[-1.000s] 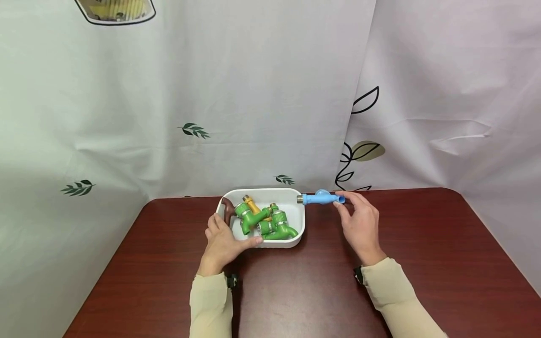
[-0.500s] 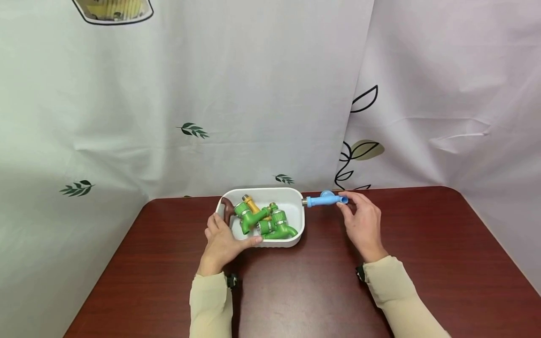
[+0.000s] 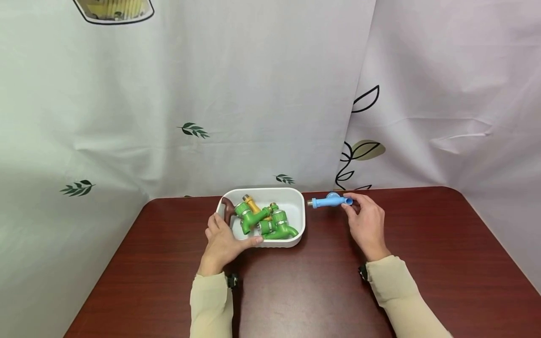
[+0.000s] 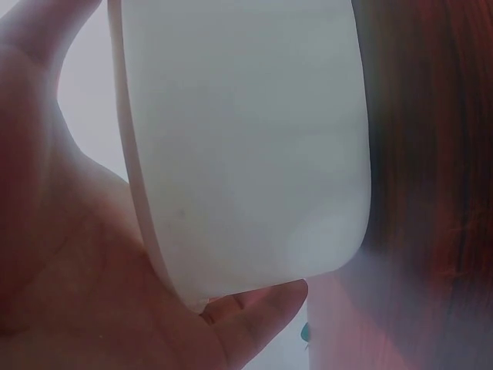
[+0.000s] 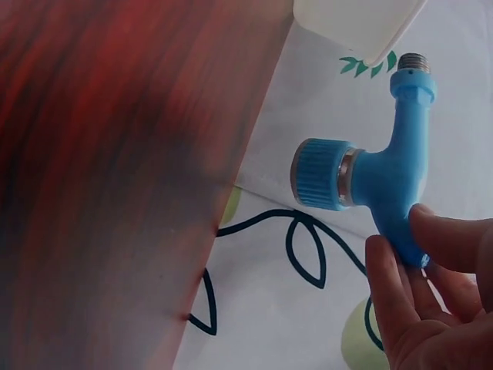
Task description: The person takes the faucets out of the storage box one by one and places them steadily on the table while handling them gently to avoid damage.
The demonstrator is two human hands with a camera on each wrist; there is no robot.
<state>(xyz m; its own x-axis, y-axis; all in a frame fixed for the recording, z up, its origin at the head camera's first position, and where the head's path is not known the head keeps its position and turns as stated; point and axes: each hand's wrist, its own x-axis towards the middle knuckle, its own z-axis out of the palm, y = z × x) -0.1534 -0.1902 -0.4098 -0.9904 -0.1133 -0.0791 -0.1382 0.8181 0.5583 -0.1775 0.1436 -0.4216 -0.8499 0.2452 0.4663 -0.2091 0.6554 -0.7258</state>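
Observed from beside the table, twelve o'clock taken as straight away from the person: the right hand (image 3: 367, 227) pinches a sky-blue plastic tap with a ribbed round knob (image 5: 322, 173) and a metal threaded end (image 5: 414, 63), thumb and fingertips closed at the spout, with no slack visible. The blue tap (image 3: 329, 202) lies at ten o'clock from that hand, appearing clear of the dark-red wood-grain table (image 3: 274, 291). Its long axis runs close to level from three to nine; the threaded end points to nine, just beside but not touching the white, round-cornered tray (image 3: 294, 205). The knob sits at the tap's twelve o'clock side. The right hand is plainly the nearer; the left hand (image 3: 224, 244) is well apart, at the tray's eight o'clock corner, thumb along the near rim and fingers round the end. Inside the tray: a brown tap (image 3: 227, 210), a yellow tap (image 3: 251, 203) and overlapping green taps (image 3: 251, 219), exact count not established.
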